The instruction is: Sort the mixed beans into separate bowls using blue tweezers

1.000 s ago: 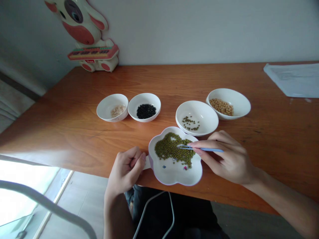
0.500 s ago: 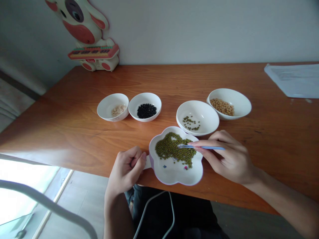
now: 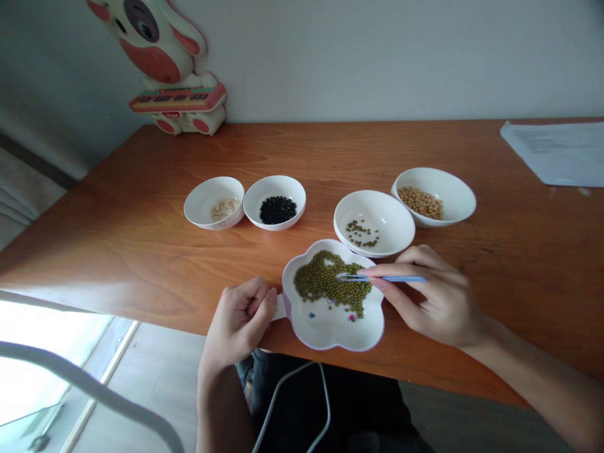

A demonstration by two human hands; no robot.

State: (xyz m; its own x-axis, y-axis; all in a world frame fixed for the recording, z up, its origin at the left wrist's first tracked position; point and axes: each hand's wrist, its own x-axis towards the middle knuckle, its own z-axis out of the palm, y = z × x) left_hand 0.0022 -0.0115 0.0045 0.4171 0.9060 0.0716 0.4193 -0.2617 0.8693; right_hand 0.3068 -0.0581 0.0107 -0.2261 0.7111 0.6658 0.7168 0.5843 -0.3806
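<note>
My left hand (image 3: 245, 321) is closed round the handle of a white flower-shaped dish (image 3: 330, 333) with a lilac rim, at the table's front edge. Green mung beans (image 3: 314, 280) cover the dish's upper part. Pinched in my right hand (image 3: 431, 296) are blue tweezers (image 3: 401, 278), their tips down among the beans; whether they grip a bean is too small to tell. Just beyond the dish stands a white bowl (image 3: 394, 223) with a scatter of mung beans (image 3: 361, 234) in it.
Behind it on the right, a bowl (image 3: 457, 198) holds tan beans. To the left are a bowl of black beans (image 3: 278, 210) and a bowl of pale flat pieces (image 3: 224, 209). A cow toy (image 3: 184, 100) and papers (image 3: 561, 151) lie further back on the wooden table (image 3: 302, 148).
Hardly anything differs. My right hand's fingertips have shifted very slightly on the tweezers, whose tips stay in the mung beans; the dish and bowls stand as before.
</note>
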